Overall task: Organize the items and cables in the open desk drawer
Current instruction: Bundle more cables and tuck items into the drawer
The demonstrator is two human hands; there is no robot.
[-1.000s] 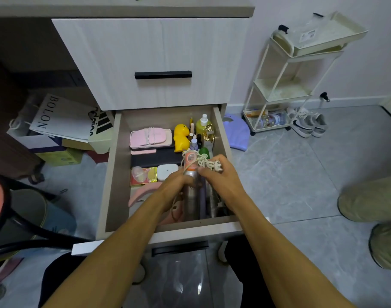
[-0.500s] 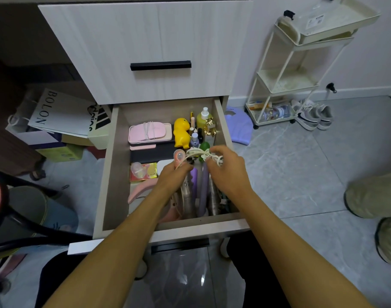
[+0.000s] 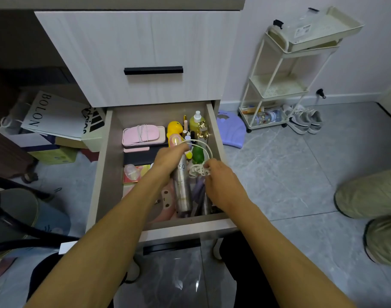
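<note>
Left hand point(image 3: 168, 158) raised, white cable point(image 3: 199, 170) stretched out

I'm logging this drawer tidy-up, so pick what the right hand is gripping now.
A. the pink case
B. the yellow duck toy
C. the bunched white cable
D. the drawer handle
C: the right hand pinches the bunched white cable over the open drawer, and a loop of it runs up to the left hand.

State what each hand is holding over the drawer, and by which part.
Both hold one white cable. The right hand grips its bunched coil; the left hand pinches the loose end, beside a small pink item.
</note>
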